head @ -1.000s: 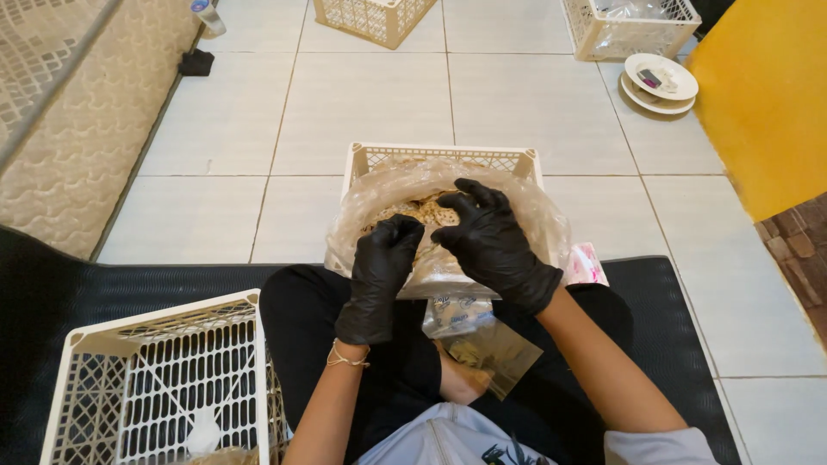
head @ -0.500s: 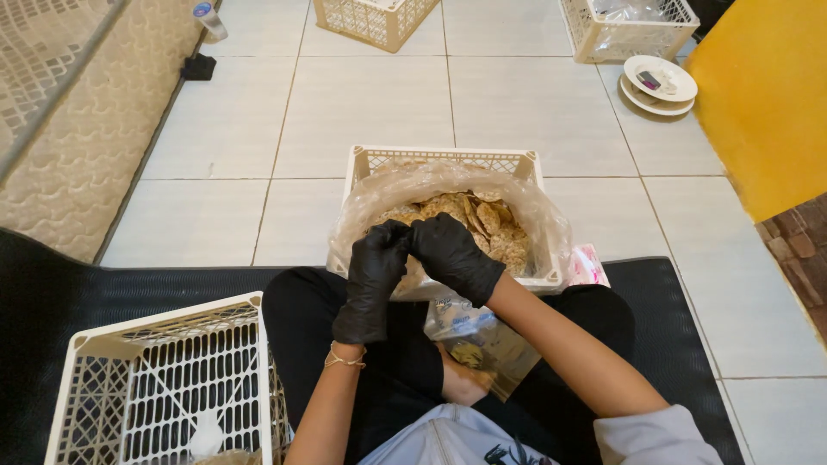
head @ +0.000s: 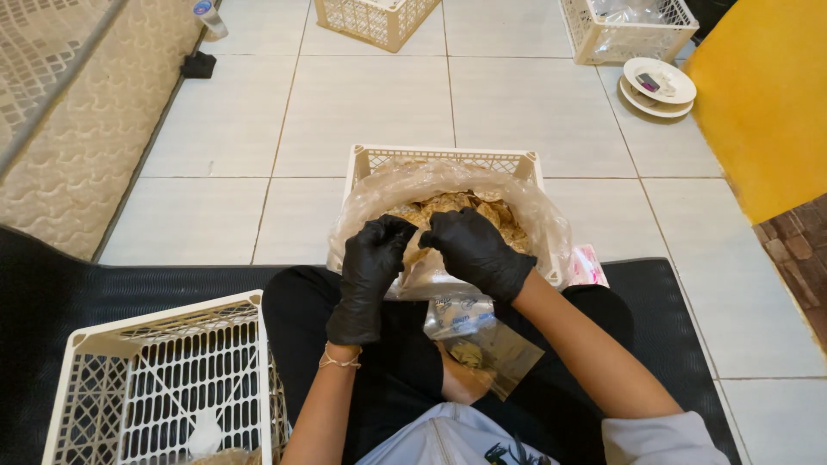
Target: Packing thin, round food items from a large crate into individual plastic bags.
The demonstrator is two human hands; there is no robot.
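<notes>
Person seated on a black mat (head: 103,301), legs folded, with a cream plastic crate (head: 444,161) set on the tiled floor just in front of the knees. The crate is lined with a clear plastic bag (head: 534,215) holding a heap of tan, chip-like pieces (head: 469,211).

Both hands wear black gloves and meet over the near rim of the crate. Left hand (head: 372,267): fingers curled in toward the right hand, seemingly pinched on one tan piece (head: 419,255) between the two hands; the contact itself is hidden by the gloves. Right hand (head: 476,250): fingers bent and closed together over the same spot; whether it clamps the piece or only steadies it, cannot tell.

Nearer the person than the crate, on the lap, lies a small clear pouch (head: 482,340), partly filled. A second white crate (head: 164,387) stands left of the lap.

Risks, as judged: the pieces look brittle, so a tight pinch could snap them; crumbs may fall between crate and lap; the pouch lies loose and could slide off the thigh.
</notes>
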